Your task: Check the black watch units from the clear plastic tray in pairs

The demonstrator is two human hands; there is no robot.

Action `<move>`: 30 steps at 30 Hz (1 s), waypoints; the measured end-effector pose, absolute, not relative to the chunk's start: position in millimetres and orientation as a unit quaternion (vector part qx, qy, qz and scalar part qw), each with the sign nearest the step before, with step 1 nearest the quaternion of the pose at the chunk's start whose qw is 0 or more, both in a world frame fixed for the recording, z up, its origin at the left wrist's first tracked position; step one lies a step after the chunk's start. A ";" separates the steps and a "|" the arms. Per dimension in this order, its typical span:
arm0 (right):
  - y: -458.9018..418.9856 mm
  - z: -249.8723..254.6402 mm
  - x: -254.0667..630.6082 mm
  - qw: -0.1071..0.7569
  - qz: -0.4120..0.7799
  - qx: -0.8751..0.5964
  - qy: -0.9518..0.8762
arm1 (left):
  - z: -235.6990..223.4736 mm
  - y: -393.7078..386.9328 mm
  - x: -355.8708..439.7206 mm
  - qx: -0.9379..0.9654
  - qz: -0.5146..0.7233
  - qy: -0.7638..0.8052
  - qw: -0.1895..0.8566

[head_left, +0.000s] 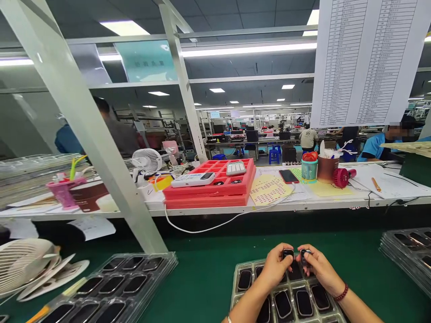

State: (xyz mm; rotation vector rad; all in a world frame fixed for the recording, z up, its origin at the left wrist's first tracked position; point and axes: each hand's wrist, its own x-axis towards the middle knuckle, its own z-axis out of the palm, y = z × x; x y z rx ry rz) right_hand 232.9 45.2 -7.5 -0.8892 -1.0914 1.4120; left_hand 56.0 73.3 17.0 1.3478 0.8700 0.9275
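Observation:
My left hand [274, 267] pinches a small dark rounded part [288, 253] over the far end of a clear plastic tray [239, 266]. Close beside it, my right hand [319, 268], with a red bead bracelet at the wrist, pinches a second small dark part [305, 255]. The two parts are held near each other, almost touching. The tray below has pockets holding several black oval parts [283, 303]. It lies on a green bench mat [202, 273].
A stack of similar trays [111, 287] lies at the lower left, another [409, 251] at the right edge. A white fan [23, 262] lies at far left. A slanted metal post [101, 148] rises ahead. The shelf carries red foam trays [215, 186], cups, a phone. Other people work behind.

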 end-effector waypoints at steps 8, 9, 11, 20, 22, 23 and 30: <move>46.4 -12.4 234.7 0.526 0.592 -0.382 -0.477 | 10.9 75.2 56.7 0.592 0.415 0.393 0.568; 46.7 -12.3 234.9 0.530 0.595 -0.381 -0.470 | 10.9 75.2 56.9 0.595 0.414 0.395 0.564; 47.3 -11.2 234.8 0.533 0.598 -0.381 -0.462 | 11.2 75.0 56.8 0.600 0.409 0.391 0.566; 48.7 -4.1 233.5 0.522 0.576 -0.390 -0.493 | 13.0 75.0 54.7 0.623 0.399 0.379 0.556; 48.7 -3.9 233.9 0.524 0.584 -0.387 -0.485 | 14.8 74.4 54.5 0.628 0.393 0.379 0.555; 48.7 -3.8 234.0 0.523 0.585 -0.387 -0.484 | 15.4 74.2 54.4 0.629 0.388 0.379 0.558; 48.4 0.5 234.5 0.516 0.580 -0.388 -0.497 | 13.8 75.6 53.7 0.636 0.378 0.398 0.543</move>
